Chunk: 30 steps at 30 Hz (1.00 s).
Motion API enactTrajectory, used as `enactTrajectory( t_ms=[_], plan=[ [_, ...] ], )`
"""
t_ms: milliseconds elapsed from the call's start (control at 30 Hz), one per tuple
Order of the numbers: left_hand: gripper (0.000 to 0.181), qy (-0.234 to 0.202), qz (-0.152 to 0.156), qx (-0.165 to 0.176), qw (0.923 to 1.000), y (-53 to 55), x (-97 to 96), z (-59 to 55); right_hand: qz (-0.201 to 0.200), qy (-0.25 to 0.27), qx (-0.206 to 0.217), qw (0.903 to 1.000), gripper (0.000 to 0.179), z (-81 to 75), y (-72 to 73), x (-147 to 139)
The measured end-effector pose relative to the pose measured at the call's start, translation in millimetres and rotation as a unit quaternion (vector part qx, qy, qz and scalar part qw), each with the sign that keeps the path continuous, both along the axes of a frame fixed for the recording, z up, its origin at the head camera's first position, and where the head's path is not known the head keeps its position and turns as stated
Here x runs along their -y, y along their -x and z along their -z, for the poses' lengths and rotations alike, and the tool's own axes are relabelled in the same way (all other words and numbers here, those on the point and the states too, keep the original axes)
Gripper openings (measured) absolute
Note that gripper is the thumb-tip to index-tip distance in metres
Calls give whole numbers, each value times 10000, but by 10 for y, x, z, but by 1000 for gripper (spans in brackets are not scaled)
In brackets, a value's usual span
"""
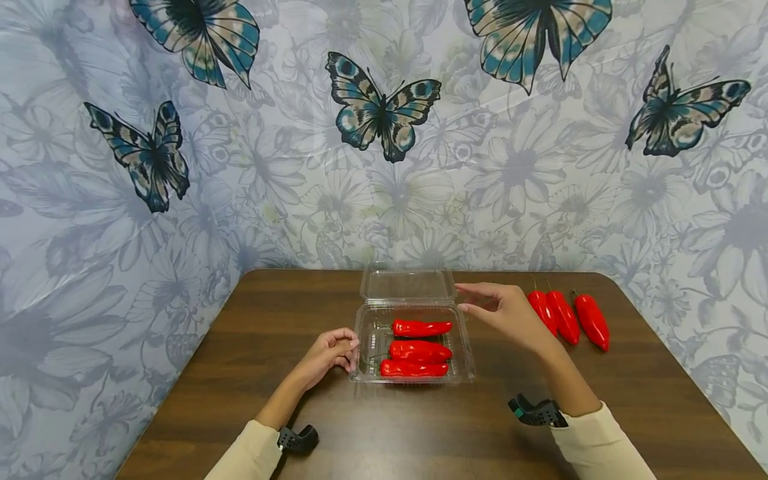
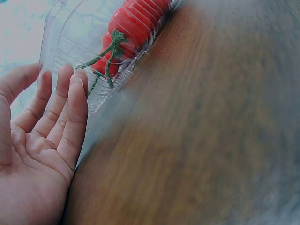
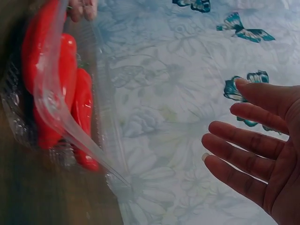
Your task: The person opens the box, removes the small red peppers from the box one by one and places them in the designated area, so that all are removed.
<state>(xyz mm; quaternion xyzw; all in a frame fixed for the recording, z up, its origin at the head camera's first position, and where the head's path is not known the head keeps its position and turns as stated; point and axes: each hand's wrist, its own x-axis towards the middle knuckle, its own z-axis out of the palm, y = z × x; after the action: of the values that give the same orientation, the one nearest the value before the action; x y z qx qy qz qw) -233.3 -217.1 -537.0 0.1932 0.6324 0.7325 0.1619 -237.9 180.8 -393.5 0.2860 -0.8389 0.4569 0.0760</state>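
A clear plastic clamshell container (image 1: 373,377) sits on the table, its hinged lid (image 1: 408,285) tipped back toward the wall. Inside lie three glossy red peppers (image 1: 420,351), one behind another, with green stems (image 2: 112,49) toward the left. My left hand (image 1: 331,355) holds the container's left rim, with thumb and fingertips at the edge. In the head view my right hand (image 1: 503,310) is beside the lid's right edge, near the hinge. The right wrist view shows its fingers (image 3: 243,157) spread and nearly straight, with nothing between them.
Three more red peppers (image 1: 563,317) lie side by side at the table's back right, partly behind my right hand. The wooden table (image 1: 240,347) meets a wall covering (image 1: 516,200) printed with butterflies and flowers. Black wrist bands (image 1: 534,411) sit at both cuffs.
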Motion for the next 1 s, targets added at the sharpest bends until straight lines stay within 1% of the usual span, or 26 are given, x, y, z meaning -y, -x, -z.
enactTrajectory(
  t_ms=[167, 233, 367, 500, 600, 833, 1000],
  plan=[
    [26, 66, -52, 38, 10000, -3, -13, -3, -282, -109, 117, 9995, 40, 87, -15, 134],
    [23, 64, -53, 41, 10000, -4, -13, -10, -460, -151, 158, 9987, 41, 121, -14, 187],
    [9, 58, -38, 58, 10000, -1, -5, -17, -801, -350, 85, 9961, 39, 200, -15, 292],
    [9, 76, -15, 59, 10000, 1, 1, -18, -1125, -635, 27, 9916, 39, 268, -40, 400],
    [9, 71, -23, 40, 10000, 2, -2, -23, -1359, -736, 58, 9880, 38, 316, -64, 476],
    [9, 74, -93, 87, 9999, 5, -4, -34, -1623, -885, 223, 9825, 37, 460, -83, 619],
    [9, 70, -67, 78, 9999, 11, -2, -15, -1801, -1007, 84, 9784, 37, 575, -78, 678]
  ],
)
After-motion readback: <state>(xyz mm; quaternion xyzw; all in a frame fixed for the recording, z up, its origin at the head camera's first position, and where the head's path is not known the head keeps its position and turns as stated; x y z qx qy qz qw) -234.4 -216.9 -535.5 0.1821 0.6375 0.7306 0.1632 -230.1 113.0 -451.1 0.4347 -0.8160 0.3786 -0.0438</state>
